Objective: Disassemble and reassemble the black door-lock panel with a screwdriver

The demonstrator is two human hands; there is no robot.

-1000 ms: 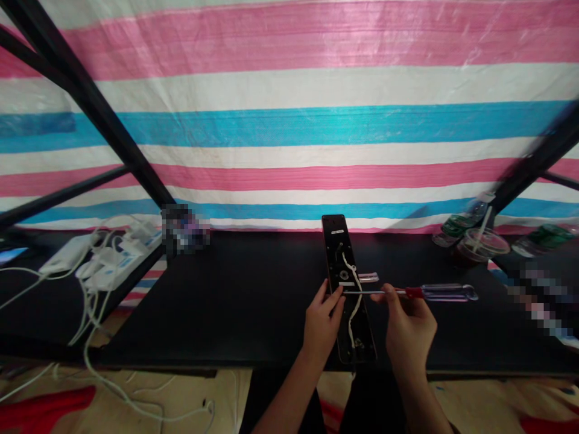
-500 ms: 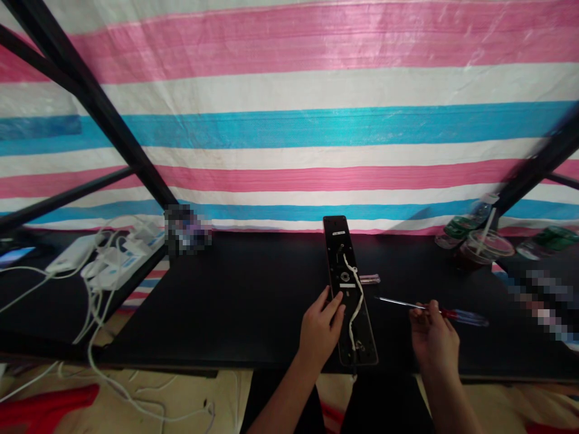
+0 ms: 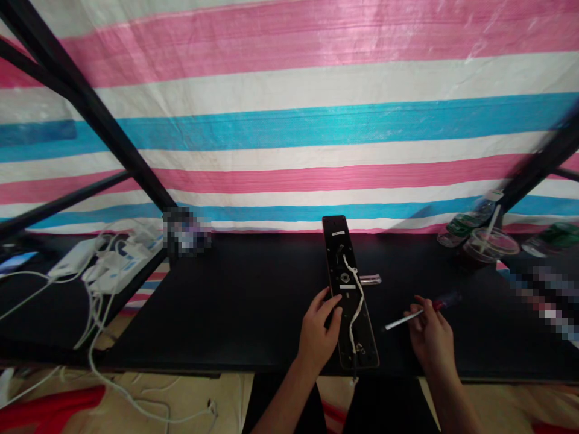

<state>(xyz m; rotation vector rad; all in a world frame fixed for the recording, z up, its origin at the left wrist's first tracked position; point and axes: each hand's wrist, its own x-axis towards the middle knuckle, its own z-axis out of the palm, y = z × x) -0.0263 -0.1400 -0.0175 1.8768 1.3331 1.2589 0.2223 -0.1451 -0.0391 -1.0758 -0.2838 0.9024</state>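
A long black panel, which looks like a door-lock plate, lies lengthwise toward me on the black table. A white cable runs down it, the end hanging over the front edge. My left hand rests on the panel's left side, fingers apart. To the right, my right hand is closed around a screwdriver with a red and clear handle. Its shaft points left toward the panel without touching it; the handle is blurred. A small clear, pinkish piece sits against the panel's right side.
Bottles and a lidded cup with a straw stand at the back right. Power strips with tangled white cords are on the left. Black frame posts and a striped sheet border the table.
The screwdriver has turned in my right hand, its tip swinging down toward me and its handle up. My left hand and the panel have stayed nearly in place.
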